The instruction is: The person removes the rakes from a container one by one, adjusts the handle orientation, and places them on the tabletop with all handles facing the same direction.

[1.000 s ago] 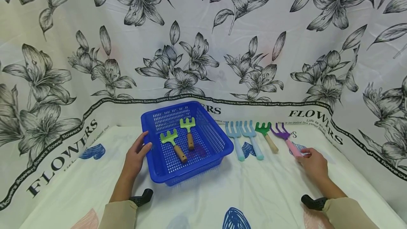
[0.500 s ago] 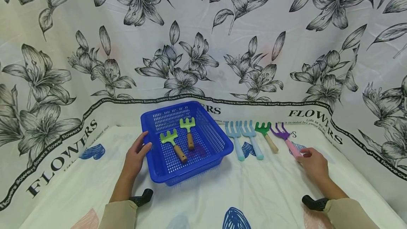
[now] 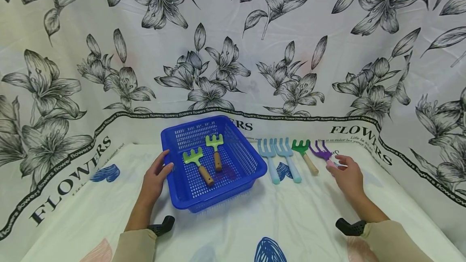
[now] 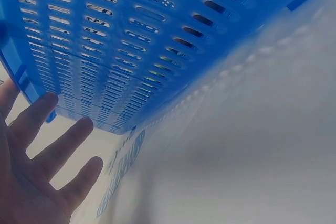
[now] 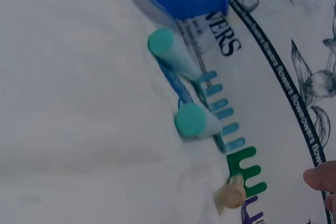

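Observation:
My left hand (image 3: pixel 152 181) rests at the left rim of a blue plastic basket (image 3: pixel 214 201), its fingers spread along the outer side in the left wrist view. Inside lie two lime-green hand rakes (image 3: pixel 193 157) with wooden handles. On the right, my right hand (image 3: pixel 347 177) hovers with thumb and fingers parted over the pink handle of a purple hand rake (image 3: pixel 322 151), which it partly hides. Only a fingertip (image 5: pixel 321 177) of that hand shows in the right wrist view, apart from the rakes.
Right of the basket lie two light-blue hand rakes (image 3: pixel 270 161) and a green one (image 3: pixel 302 148) with a wooden handle, side by side. A white cloth (image 3: pixel 225 237) with heart prints covers the table. A flowered curtain (image 3: pixel 233 72) rises behind.
My right hand has let go of the pink handle's end and shifted forward and left over it. The rake stays where it was. The left hand and basket hold still.

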{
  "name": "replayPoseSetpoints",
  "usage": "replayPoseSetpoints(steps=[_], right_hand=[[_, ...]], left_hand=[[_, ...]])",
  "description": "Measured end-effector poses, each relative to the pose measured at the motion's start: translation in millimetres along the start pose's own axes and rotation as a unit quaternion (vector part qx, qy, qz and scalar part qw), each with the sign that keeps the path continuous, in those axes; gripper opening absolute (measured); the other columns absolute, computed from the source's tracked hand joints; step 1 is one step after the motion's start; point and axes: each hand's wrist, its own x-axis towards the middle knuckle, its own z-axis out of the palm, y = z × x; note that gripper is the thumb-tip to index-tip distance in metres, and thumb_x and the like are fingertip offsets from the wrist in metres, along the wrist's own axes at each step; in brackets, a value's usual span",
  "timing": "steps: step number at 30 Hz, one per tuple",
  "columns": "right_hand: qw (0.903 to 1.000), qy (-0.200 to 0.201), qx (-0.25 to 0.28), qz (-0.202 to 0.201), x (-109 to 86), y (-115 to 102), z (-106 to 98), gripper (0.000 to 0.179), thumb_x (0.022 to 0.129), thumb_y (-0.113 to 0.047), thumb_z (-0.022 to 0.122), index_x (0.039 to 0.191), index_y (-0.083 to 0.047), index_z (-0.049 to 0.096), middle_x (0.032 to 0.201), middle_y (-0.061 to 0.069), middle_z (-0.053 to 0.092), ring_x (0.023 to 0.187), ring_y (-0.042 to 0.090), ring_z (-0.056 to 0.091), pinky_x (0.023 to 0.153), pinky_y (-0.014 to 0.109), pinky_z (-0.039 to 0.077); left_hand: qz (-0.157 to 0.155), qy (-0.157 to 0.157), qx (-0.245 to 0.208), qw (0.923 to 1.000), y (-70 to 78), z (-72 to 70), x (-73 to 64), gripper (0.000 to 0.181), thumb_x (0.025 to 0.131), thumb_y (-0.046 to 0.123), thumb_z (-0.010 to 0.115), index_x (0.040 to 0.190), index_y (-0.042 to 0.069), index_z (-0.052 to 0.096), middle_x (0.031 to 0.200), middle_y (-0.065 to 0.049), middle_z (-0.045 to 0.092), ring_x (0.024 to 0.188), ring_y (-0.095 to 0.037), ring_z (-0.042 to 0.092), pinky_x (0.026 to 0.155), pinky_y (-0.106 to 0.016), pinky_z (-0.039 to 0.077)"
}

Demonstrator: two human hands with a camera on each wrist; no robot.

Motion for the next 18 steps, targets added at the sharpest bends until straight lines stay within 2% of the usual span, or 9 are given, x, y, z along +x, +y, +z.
replayPoseSetpoints(steps=[4,11,18], right_hand=[[0.9995,-0.018,0.020,-0.014,-6.0,-18.7,7.3,0.061,0.092,-0.020,0.067,0.143,-0.001,0.041,0.139,0.025,0.043,0.121,0.040,0.049,0.091,0.051,0.049],[0.9938,-0.038,0.009,-0.104,-13.6,-41.8,21.1,0.062,0.089,-0.010,0.071,0.141,0.001,0.039,0.135,0.025,0.042,0.116,0.041,0.052,0.096,0.053,0.044],[0.9863,-0.059,0.013,-0.153,-19.6,-60.5,34.4,0.063,0.088,-0.011,0.073,0.141,-0.003,0.041,0.139,0.024,0.039,0.117,0.040,0.053,0.097,0.054,0.045]], left_hand=[[0.002,0.000,0.000,1.0000,0.4,0.2,0.3,0.061,0.099,0.042,0.050,0.154,0.028,0.028,0.159,-0.008,0.023,0.142,-0.039,0.025,0.108,-0.060,0.027],[0.008,0.002,0.000,1.0000,-1.0,0.9,0.9,0.061,0.099,0.043,0.050,0.154,0.027,0.030,0.158,-0.010,0.024,0.141,-0.041,0.026,0.107,-0.060,0.028],[0.016,0.005,-0.001,0.9999,-2.5,0.6,0.8,0.060,0.099,0.042,0.051,0.154,0.026,0.031,0.158,-0.012,0.026,0.140,-0.042,0.028,0.106,-0.061,0.028]])
